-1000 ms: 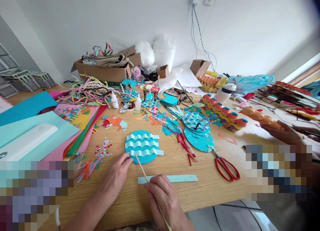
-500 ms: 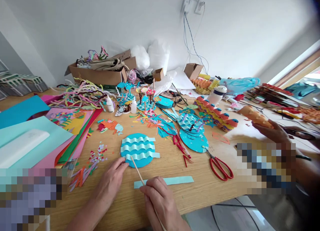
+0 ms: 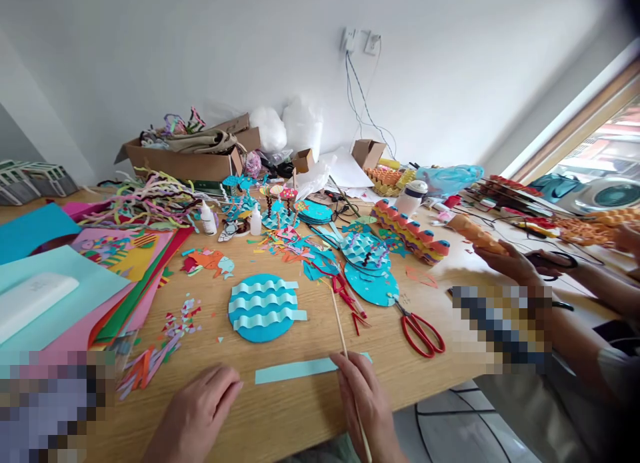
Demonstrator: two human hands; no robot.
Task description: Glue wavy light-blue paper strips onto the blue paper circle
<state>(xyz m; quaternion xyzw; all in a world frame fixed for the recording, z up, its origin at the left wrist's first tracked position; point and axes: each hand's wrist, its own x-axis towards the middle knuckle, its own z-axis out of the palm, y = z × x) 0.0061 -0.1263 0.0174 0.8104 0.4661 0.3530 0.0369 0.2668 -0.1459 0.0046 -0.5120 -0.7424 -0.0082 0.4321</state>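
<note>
In my right hand [image 3: 367, 396] is a thin wooden stick [image 3: 339, 316], its tip pointing up and away over the table. Below it lies a pale turquoise paper strip [image 3: 295, 370], partly covered by that hand. My left hand [image 3: 200, 406] rests closed on the table, fingers curled together, with nothing visible in it. Beyond both hands sits a round blue disc [image 3: 263, 333] bearing three wavy pale strips [image 3: 265, 303]; two strip ends stick out past its right edge. Neither hand touches the disc.
Red-handled scissors [image 3: 423, 333] lie to the right, beside blue discs [image 3: 373, 286]. Paper scraps [image 3: 183, 319] and coloured sheets [image 3: 115, 299] are on the left. Glue bottles [image 3: 208, 217] stand behind. At right, another person's hands hold an orange egg-carton piece [image 3: 477, 234] and black-handled scissors [image 3: 553, 263].
My left hand has left the disc's edge and drawn back toward me. My right hand has moved right, taking the stick's tip off the lowest wavy strip.
</note>
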